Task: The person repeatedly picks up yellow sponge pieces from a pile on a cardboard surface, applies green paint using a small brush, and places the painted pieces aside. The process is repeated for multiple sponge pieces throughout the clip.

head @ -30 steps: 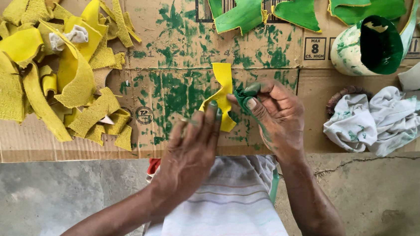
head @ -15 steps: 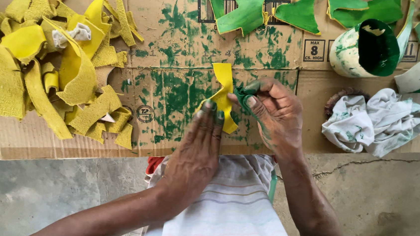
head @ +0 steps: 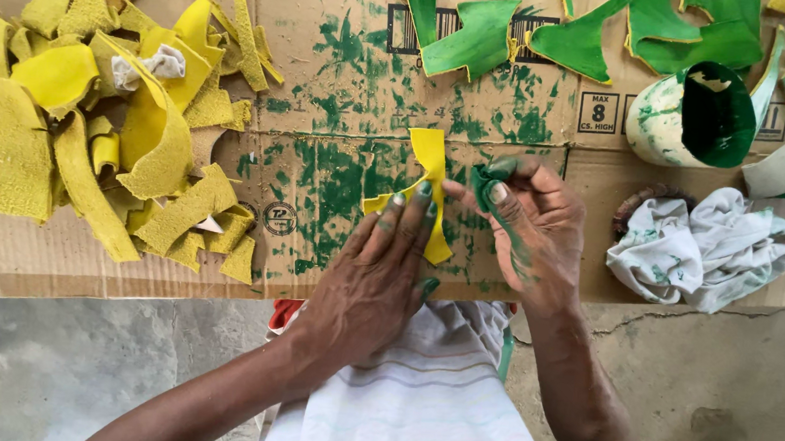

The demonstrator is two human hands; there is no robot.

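Left hand: your left hand lies flat, palm down, with the fingers spread; the grip is released, it only presses the yellow leather piece onto the cardboard.
Right hand: your right hand is clenched on a small green-stained pad, held between the thumb and the fingers, just beside the right edge of the yellow piece.
Yellow leather piece: it lies in the middle of the cardboard sheet, upright in the view, its lower end under your left fingertips.
Cardboard sheet: flat, brown, with many green smears around the piece; it covers the bench in front of you.
Yellow pile: a heap of yellow leather scraps lies at the left, well apart from both hands.
Green pieces: several green painted pieces lie along the top edge.
Container: a white container with green dye lies on its side at the upper right.
Rag: a white stained rag lies near your right hand, not touching it.
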